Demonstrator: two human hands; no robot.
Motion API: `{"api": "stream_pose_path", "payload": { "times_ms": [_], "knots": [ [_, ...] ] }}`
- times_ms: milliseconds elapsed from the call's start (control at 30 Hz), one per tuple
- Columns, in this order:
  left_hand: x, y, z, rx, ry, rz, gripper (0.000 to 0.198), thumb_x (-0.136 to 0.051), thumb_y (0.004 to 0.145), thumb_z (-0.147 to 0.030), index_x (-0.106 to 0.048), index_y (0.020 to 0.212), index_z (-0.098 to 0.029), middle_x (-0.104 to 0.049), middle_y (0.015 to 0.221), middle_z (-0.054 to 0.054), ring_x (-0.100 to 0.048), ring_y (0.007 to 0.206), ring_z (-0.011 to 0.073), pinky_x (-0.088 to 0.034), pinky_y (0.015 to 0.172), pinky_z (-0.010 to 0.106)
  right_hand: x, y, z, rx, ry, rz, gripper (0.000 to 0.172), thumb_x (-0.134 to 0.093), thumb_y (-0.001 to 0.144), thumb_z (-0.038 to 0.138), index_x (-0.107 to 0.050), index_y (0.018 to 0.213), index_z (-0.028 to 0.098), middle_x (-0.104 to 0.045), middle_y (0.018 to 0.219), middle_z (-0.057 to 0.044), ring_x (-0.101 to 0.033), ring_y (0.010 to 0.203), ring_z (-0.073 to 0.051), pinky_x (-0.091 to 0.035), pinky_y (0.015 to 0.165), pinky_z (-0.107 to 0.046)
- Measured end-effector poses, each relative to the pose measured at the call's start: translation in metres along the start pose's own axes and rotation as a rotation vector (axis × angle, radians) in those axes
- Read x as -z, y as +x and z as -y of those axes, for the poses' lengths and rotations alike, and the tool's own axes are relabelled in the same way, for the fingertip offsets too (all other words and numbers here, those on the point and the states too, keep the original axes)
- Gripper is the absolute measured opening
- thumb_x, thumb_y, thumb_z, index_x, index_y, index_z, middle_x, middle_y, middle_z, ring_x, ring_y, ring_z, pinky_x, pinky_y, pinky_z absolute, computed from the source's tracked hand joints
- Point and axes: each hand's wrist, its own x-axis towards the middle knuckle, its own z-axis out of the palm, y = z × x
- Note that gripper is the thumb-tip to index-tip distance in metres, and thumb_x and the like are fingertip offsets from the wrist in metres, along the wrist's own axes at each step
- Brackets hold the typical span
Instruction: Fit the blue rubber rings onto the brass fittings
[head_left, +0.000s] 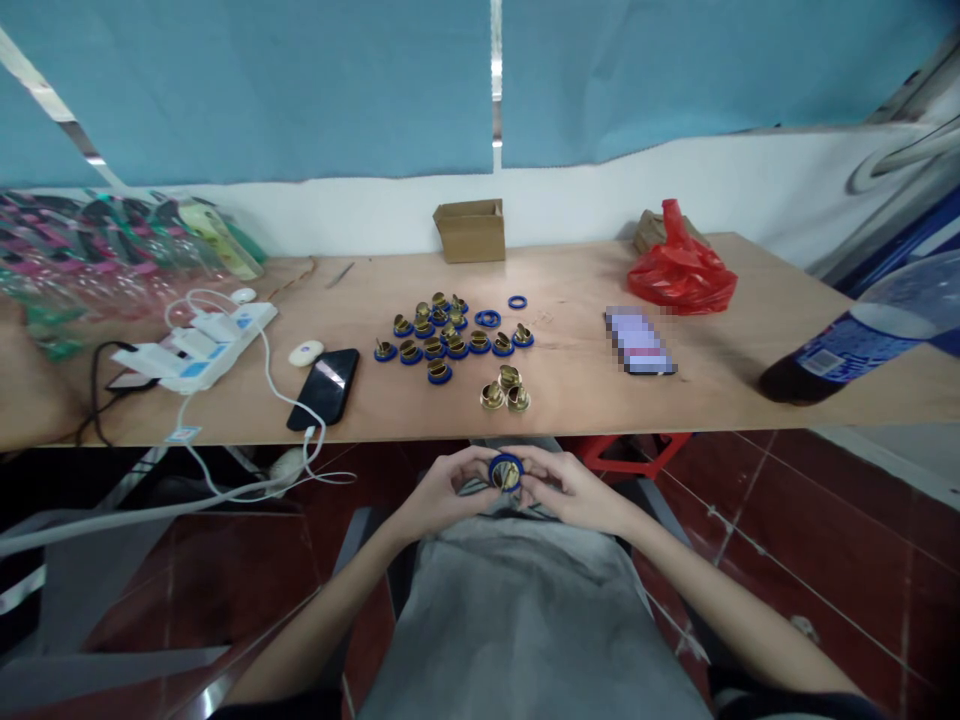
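Between both hands, just below the table's front edge, is a round brass fitting point(507, 474) with a blue ring around it. The fingertips of my left hand point(457, 488) pinch its left side. On the other side, my right hand point(562, 487) grips the ring's edge with thumb and fingers. Several like brass fittings with blue rings point(435, 347) stand in a cluster on the table. Closer to me are three brass fittings point(517, 398) on which no blue ring shows. Behind them lie loose blue rings point(488, 318), one apart from the others.
On the left, a black phone point(324, 388) lies near a white power strip point(217, 350) with cables hanging over the edge. Clear bottles point(112, 255) crowd the back left. A cardboard box point(471, 232), red bag point(682, 275), second phone point(640, 340) and cola bottle point(832, 355) also stand or lie around.
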Motion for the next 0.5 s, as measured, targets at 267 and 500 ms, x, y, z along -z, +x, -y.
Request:
{"api": "stream_pose_path", "payload": {
  "times_ms": [267,500],
  "knots": [
    [0.0009,-0.0005,-0.0031,-0.019,0.072,-0.023,0.035,-0.076,0.083,-0.025,-0.069,0.115,-0.014,-0.075,0.091,0.006,-0.069,0.086,0.016,-0.054,0.082,0.026,0.0041,0.0003,0.003,0.009,-0.131,-0.017,0.035,-0.044,0.104,0.029,-0.057,0.135,0.019,-0.069,0.074,0.0,-0.069,0.067,-0.014,-0.055,0.069,-0.027],
    [0.003,-0.0004,-0.0091,0.018,0.071,0.019,0.032,-0.064,0.096,-0.037,-0.069,0.116,-0.014,-0.079,0.097,0.01,-0.074,0.091,0.0191,-0.057,0.082,0.027,0.0087,-0.0024,0.0051,0.018,-0.161,0.007,0.033,-0.046,0.104,0.025,-0.055,0.135,0.021,-0.073,0.081,-0.001,-0.069,0.072,-0.015,-0.054,0.07,-0.028]
  ]
}}
